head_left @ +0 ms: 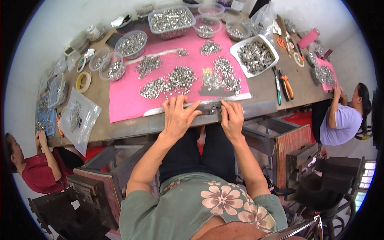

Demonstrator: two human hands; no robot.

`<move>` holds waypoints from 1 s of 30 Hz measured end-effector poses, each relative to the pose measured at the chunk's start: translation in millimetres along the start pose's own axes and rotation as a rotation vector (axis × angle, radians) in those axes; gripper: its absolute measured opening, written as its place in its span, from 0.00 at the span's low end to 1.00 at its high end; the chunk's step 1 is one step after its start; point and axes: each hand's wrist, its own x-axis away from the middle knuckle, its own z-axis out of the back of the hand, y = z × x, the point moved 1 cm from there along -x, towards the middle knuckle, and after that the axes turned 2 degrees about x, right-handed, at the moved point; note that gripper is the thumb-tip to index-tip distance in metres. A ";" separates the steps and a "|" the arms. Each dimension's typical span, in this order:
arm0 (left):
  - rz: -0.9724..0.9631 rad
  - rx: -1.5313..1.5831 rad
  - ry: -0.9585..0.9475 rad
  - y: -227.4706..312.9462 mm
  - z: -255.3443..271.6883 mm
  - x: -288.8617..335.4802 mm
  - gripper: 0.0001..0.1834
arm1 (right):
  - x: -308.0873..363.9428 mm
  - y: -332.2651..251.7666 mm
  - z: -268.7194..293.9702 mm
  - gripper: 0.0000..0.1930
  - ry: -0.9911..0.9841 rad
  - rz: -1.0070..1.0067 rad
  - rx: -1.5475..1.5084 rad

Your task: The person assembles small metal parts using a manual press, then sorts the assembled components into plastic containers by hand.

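At the near edge of the worktable a small dark metal block (208,108) lies between my two hands. My left hand (177,117) grips its left end with thumb and index finger, the other fingers bent over the pink mat's edge. Thumb and index finger of my right hand (232,119) are pinched together at the right end; whatever is between them is too small to make out. Just beyond are a heap of small shiny metal pieces (182,79) and a grey plate (216,91) with rows of similar pieces on it. Another pile (228,76) adjoins the plate.
The pink mat (124,102) covers the table's middle. Around it stand tubs of metal parts, including a white tray (274,60) and a clear rectangular tub (154,28). Pliers (286,86) lie right, a plastic bag (86,120) left. One person (344,116) sits right, another (44,172) left.
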 end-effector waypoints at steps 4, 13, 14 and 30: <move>0.094 -0.017 0.020 1.8 -3.3 8.9 0.21 | -4.5 -34.9 5.0 0.12 0.046 -0.162 -0.309; 0.139 0.051 0.050 10.3 -10.7 18.4 0.15 | -3.5 -25.3 12.2 0.06 -0.022 0.053 -0.243; 0.138 0.052 0.052 10.5 -5.3 12.2 0.15 | -16.1 -18.3 11.1 0.06 -0.038 0.042 -0.245; 0.239 -0.018 -0.035 -155.7 -53.0 -127.4 0.05 | -179.7 56.5 -130.3 0.05 -0.263 0.059 0.094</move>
